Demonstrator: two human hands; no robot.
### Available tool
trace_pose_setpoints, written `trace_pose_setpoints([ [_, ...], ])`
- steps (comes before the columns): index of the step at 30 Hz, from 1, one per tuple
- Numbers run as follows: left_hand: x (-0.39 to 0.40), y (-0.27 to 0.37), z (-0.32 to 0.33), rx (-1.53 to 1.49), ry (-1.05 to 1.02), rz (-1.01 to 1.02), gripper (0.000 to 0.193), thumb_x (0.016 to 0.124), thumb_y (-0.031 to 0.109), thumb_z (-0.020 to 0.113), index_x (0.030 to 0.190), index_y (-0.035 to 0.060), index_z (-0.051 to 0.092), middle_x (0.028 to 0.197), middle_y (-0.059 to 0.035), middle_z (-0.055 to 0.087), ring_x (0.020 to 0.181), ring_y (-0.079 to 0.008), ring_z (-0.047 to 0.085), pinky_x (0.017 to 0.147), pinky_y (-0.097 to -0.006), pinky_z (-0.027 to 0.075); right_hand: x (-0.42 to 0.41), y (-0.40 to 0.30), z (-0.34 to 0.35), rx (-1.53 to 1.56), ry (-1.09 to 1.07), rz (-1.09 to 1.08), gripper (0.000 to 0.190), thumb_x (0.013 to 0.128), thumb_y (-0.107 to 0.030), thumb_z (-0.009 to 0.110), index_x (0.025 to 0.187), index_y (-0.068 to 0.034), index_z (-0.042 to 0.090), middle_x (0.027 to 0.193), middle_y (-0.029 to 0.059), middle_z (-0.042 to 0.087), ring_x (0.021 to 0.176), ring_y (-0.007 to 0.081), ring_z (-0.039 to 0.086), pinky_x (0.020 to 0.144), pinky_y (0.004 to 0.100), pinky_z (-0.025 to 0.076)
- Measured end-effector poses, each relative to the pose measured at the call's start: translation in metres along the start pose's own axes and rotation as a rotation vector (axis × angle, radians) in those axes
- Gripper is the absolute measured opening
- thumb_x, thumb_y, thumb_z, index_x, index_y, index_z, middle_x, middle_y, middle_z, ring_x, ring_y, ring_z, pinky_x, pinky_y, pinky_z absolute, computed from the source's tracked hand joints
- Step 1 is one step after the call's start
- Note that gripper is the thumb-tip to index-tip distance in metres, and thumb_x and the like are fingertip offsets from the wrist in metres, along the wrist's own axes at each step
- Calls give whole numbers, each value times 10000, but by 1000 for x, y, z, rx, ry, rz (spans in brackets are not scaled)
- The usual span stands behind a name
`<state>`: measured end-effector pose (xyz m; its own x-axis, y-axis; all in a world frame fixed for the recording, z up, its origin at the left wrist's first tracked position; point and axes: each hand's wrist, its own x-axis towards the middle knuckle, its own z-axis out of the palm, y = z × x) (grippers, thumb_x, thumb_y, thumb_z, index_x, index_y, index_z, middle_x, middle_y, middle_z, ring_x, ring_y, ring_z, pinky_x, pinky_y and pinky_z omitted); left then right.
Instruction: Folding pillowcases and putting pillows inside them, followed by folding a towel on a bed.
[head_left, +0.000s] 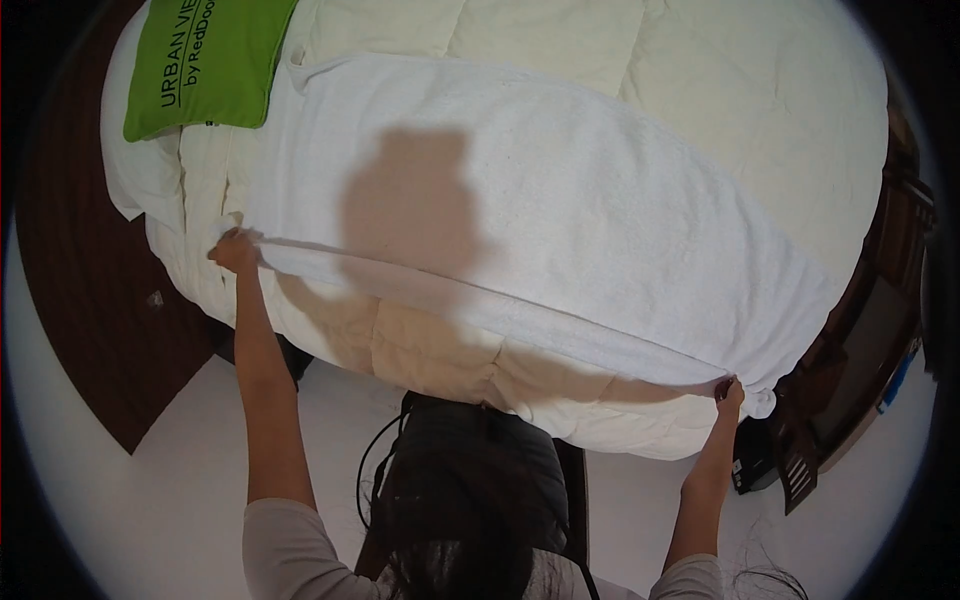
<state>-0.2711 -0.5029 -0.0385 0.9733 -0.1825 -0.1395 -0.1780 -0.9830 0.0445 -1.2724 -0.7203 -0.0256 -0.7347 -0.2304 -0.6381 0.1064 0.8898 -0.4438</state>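
Observation:
A large white towel (570, 172) lies spread over a cream quilted duvet (735, 67) on the bed. My left hand (237, 250) grips the towel's near left corner. Far to the right, my right hand (729, 393) pinches the near right corner. Between them the near edge is pulled taut and slightly raised, with a folded band along it. A small loop of the towel curls up at its far left corner. The shadow of my head and arms falls across the towel and duvet.
A green printed cushion (210, 67) rests at the bed's left end. Beyond it stands a dark wooden headboard (82, 247). Dark wooden furniture (862, 352) and a black box (754, 454) are at right. Pale floor (180, 465) shows below.

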Motion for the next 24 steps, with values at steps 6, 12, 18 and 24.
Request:
trace_pose_setpoints([
  [6,-29,31,-2,508,293,396,325,682,181,598,992,85,610,1130,-148,505,847,-306,553,783,-369,441,-1,-3,0,9,-53,46,312,844,-198,484,562,-95,400,447,1,335,363,124,316,372,261,348],
  [12,-2,50,-26,-768,304,-477,302,757,234,506,909,-12,595,810,-140,604,696,-274,588,693,-343,483,-2,-2,-15,48,-224,88,271,849,-214,478,615,-93,412,513,3,385,467,117,388,482,256,399],
  [18,31,15,-23,-826,-225,-951,307,835,252,501,992,-11,519,775,-97,574,690,-239,568,688,-385,470,-14,-3,-2,23,-42,99,341,867,-236,451,560,-117,364,475,-9,328,405,118,301,493,248,392],
  [24,140,-122,5,-932,-95,-488,162,858,162,465,804,19,520,670,-40,505,590,-172,481,563,-368,423,-18,-6,0,35,-57,108,296,844,-254,496,598,-108,419,493,-5,364,416,120,346,444,245,389],
])
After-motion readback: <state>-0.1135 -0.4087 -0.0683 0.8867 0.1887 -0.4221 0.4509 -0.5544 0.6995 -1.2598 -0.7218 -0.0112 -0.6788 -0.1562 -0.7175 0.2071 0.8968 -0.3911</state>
